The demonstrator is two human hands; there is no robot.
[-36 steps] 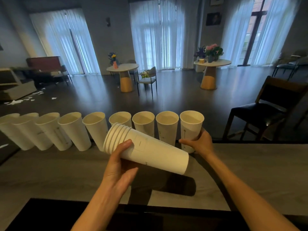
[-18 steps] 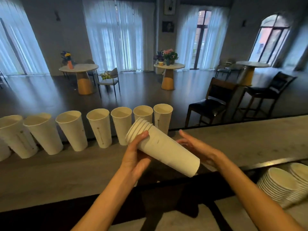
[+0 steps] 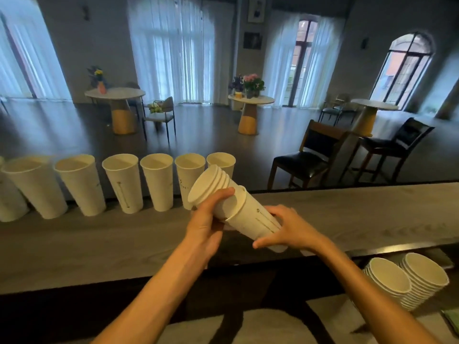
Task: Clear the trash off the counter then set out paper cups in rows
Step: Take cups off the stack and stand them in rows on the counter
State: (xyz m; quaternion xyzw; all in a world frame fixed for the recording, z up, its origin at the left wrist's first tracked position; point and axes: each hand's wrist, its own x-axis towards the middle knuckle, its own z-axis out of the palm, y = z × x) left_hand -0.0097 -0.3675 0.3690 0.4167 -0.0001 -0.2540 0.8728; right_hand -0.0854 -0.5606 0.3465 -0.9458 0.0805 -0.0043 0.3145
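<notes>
Partly hidden by both hands' grip, left hand point(image 3: 206, 223) and right hand point(image 3: 289, 230), the cup stack point(image 3: 231, 207) tilts.

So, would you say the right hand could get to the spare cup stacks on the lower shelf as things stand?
Probably yes: the spare cup stacks lie close below the right hand with nothing between them, but its grip is on the outermost cup of the held stack.

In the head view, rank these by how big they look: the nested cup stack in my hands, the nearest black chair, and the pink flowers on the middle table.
1. Black chair
2. Nested cup stack, though it sits much nearer the camera, so these two are unsure
3. Pink flowers, far off
</notes>
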